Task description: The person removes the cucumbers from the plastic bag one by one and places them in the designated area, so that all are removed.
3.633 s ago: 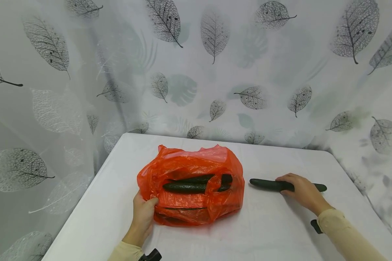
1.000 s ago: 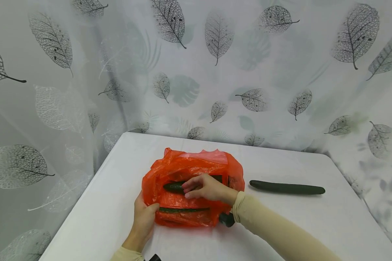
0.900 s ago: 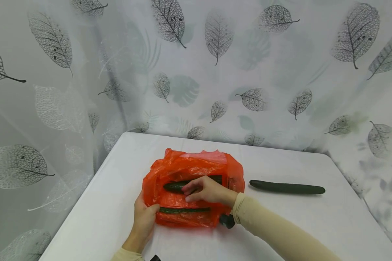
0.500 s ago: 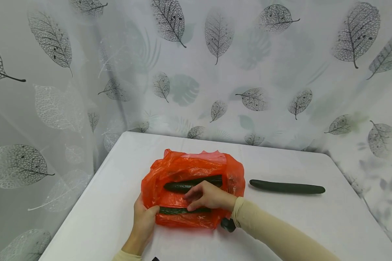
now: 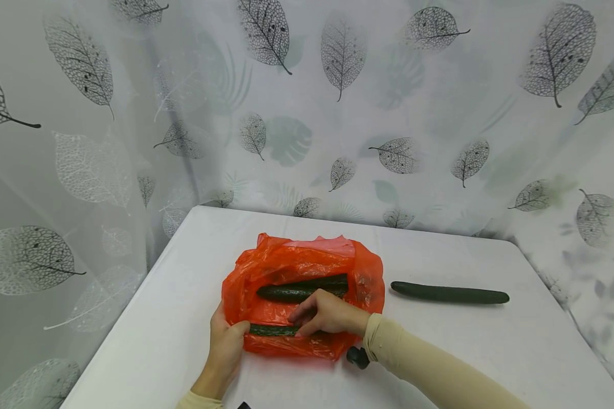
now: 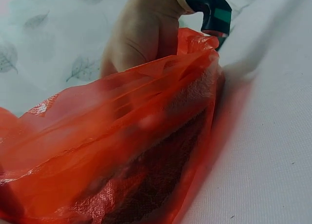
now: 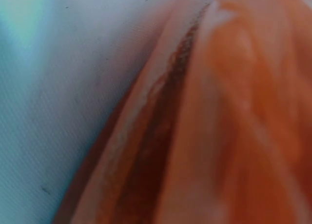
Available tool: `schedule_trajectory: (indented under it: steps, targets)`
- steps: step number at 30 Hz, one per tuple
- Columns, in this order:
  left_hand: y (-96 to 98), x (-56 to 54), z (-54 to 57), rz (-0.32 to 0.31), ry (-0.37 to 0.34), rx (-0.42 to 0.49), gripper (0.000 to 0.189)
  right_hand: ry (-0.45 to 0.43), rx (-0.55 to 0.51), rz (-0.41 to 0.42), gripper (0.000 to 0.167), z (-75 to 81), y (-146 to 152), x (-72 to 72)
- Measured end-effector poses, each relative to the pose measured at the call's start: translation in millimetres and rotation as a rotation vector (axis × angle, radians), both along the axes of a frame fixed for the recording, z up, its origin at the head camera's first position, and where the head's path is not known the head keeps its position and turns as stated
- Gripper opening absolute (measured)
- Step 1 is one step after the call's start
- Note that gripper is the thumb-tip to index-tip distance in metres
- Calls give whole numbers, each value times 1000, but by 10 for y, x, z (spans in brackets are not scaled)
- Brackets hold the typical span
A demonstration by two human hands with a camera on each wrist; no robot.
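Note:
My left hand (image 5: 226, 341) grips the left edge of a red plastic bag (image 5: 369, 281), its thumb over the rim. Inside the bag's opening, a dark green cucumber (image 5: 273, 330) lies along the near side. My right hand (image 5: 332, 313) reaches in from the right, with thumb and fingers at either side of that cucumber and covering its right part. Farther back in the bag lie two more cucumbers (image 5: 281, 292), side by side. In the left wrist view, the bag (image 6: 87, 131) hides the fingers of my left hand (image 6: 139, 36). Red film (image 7: 229, 116) of the bag fills much of the right wrist view.
A single cucumber (image 5: 450, 293) lies on the white table (image 5: 440, 341), right of the bag. Behind the table hangs a pale leaf-print curtain (image 5: 307, 113). A dark wrist device (image 5: 358, 357) sits under my right sleeve.
My right hand set the loose cucumber down right of the bag, went into the bag over the back cucumbers, then shifted nearer to the front one. The left hand keeps its hold.

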State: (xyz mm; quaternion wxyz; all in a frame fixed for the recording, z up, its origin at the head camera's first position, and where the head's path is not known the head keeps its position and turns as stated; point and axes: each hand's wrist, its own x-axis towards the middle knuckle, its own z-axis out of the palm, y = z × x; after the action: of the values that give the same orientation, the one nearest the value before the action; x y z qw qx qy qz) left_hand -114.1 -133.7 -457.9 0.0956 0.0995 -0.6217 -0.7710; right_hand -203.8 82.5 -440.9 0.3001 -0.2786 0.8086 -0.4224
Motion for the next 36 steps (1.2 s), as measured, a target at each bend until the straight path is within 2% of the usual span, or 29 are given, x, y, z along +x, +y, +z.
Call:
schedule_trajectory:
  steps: [5,10,18,24,29,36]
  targets:
    - [6,-1,6,1,-2,-9,70,2,0,11,27,-20,0,4]
    - [13,-1,12,1,-11,-11,70,30,44,6,26,-15,-10,23]
    - [18,1,20,-7,-7,1,70,135,133,8,32,24,-51,97]
    - [15,0,17,0,-4,-1,71,203,192,7,31,55,-65,147]
    - [-9,-6,17,-12,-17,-28,72,253,209,23,31,52,-55,157]
    - [-21,-19,27,-12,-28,-41,71,304,215,-1,34,69,-20,124]
